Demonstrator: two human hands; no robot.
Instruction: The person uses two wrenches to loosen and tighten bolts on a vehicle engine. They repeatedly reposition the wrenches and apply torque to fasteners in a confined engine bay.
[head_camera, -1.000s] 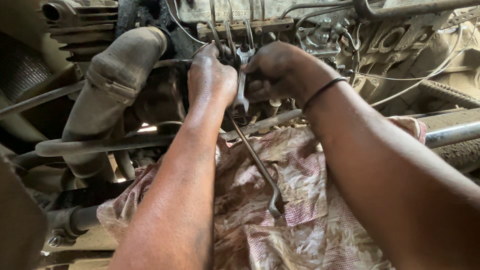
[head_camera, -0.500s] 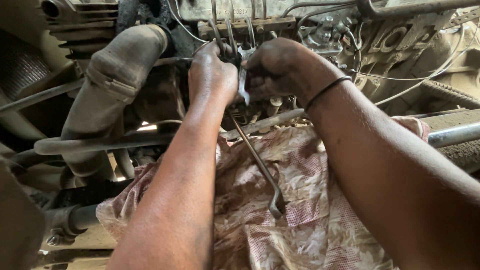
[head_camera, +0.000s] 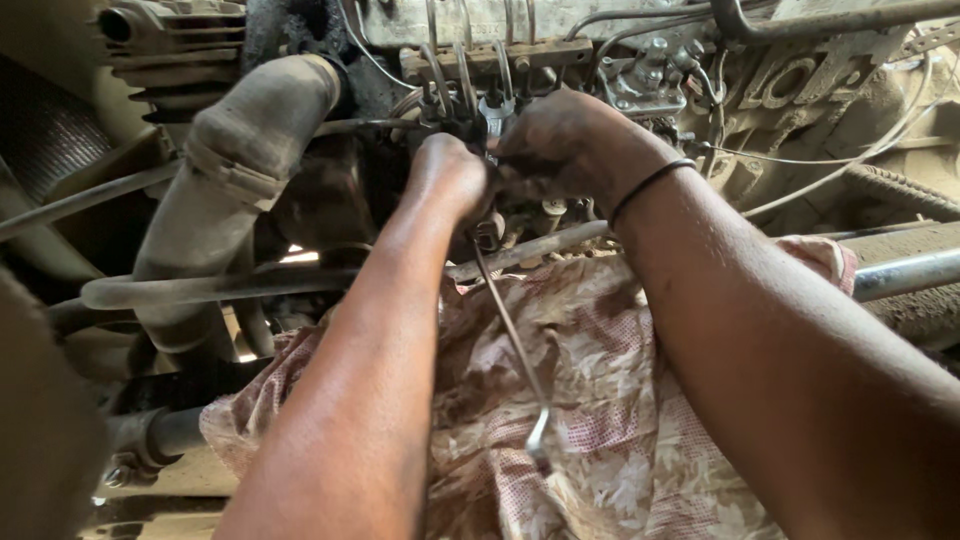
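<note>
A: Start at the hands. What do they have?

B: The left hand (head_camera: 447, 172) is curled into a fist low on the row of thin metal pipes (head_camera: 465, 75), above the middle of the frame. It seems to grip the top of a long spanner (head_camera: 512, 340), though the fingers hide the contact. The right hand (head_camera: 565, 140) is closed beside it, fingertips pinched at a small spanner head (head_camera: 495, 108) that sits on a pipe nut. A black band (head_camera: 650, 180) rings that wrist.

A: What has changed?

B: A second ago a short spanner hung in plain view between the two hands; now both fists have drawn together over it, and only its head shows. I judge the work is right at the nut.

A: And the long spanner?

B: It slants down from the left fist, its lower end over the patterned cloth (head_camera: 610, 400) in the lower middle.

A: Any containers?

B: None that I can see. A thick grey hose (head_camera: 240, 170) runs at the upper left, and a bright bar (head_camera: 900, 272) sits at the right edge.
</note>
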